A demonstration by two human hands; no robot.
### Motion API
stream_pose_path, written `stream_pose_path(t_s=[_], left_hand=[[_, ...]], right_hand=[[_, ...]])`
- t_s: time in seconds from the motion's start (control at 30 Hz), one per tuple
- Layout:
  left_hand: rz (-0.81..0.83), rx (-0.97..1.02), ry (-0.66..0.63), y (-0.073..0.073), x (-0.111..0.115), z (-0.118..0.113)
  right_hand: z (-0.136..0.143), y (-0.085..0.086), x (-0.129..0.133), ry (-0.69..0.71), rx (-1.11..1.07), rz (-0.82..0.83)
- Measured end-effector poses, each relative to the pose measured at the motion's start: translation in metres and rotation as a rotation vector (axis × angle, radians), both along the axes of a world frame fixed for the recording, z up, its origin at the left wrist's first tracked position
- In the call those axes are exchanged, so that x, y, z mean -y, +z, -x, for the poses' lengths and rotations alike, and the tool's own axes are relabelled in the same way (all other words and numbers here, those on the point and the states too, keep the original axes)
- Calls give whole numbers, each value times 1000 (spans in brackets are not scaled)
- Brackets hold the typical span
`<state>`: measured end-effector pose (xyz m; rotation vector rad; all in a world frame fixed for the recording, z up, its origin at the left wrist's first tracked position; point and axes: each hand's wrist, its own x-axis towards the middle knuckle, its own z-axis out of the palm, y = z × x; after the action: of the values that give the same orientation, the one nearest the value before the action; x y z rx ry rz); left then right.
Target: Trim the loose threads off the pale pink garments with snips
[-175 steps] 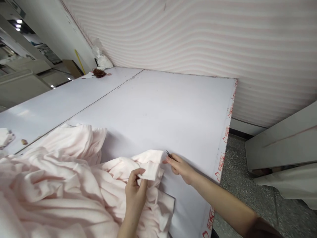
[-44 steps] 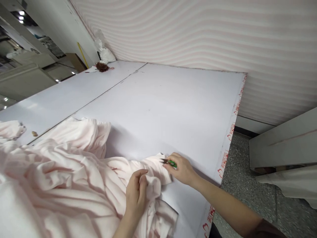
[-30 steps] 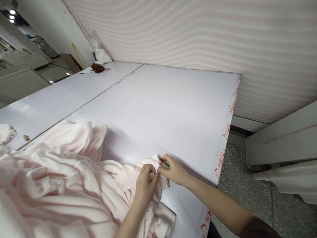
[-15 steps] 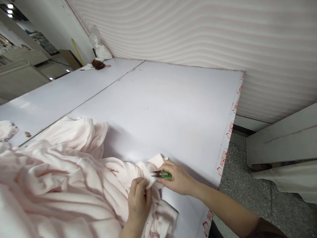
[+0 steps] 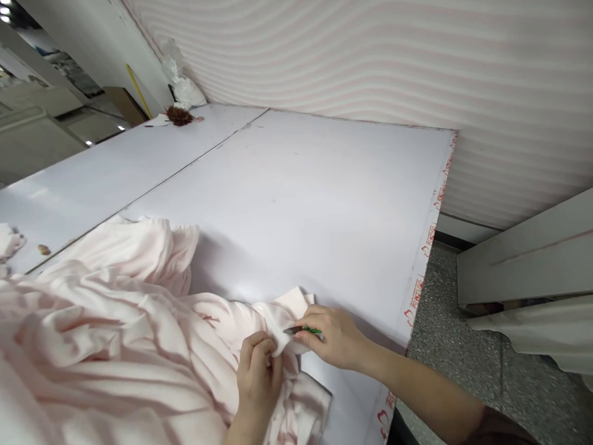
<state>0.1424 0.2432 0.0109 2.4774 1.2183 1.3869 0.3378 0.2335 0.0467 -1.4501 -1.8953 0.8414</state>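
A large heap of pale pink fabric (image 5: 134,334) lies in folds over the near left of the table. My left hand (image 5: 259,371) is closed on a fold of it, fingers curled in a pinch. Just to the right, my right hand (image 5: 331,334) grips small green-handled thread snips (image 5: 303,330), seen edge-on. Their dark blade tips point left and lie against the fabric close to my left fingers. Whether the blades are apart cannot be made out.
The white table (image 5: 315,204) has a seam across it and red print along its right edge. A brown tangled bundle (image 5: 178,115) and a white plastic bag (image 5: 188,93) sit at the far corner. Striped fabric (image 5: 347,62) hangs behind. Speckled floor (image 5: 445,315) shows at right.
The snips have turned from showing their flat side with blades apart to edge-on, tips still at the fabric. My left hand keeps its hold; the view has shifted slightly.
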Motion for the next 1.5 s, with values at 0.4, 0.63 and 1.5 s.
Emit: stream_pose_path(t_s=[0.4, 0.63, 1.5], left_hand=[[3, 34, -21, 3, 1, -2], [-17, -2, -45, 0, -1, 3], [40, 154, 77, -7, 2, 2]], right_hand=[[1, 0, 5, -8, -57, 41], [3, -1, 1, 0, -46, 33], [14, -7, -17, -61, -298, 83]])
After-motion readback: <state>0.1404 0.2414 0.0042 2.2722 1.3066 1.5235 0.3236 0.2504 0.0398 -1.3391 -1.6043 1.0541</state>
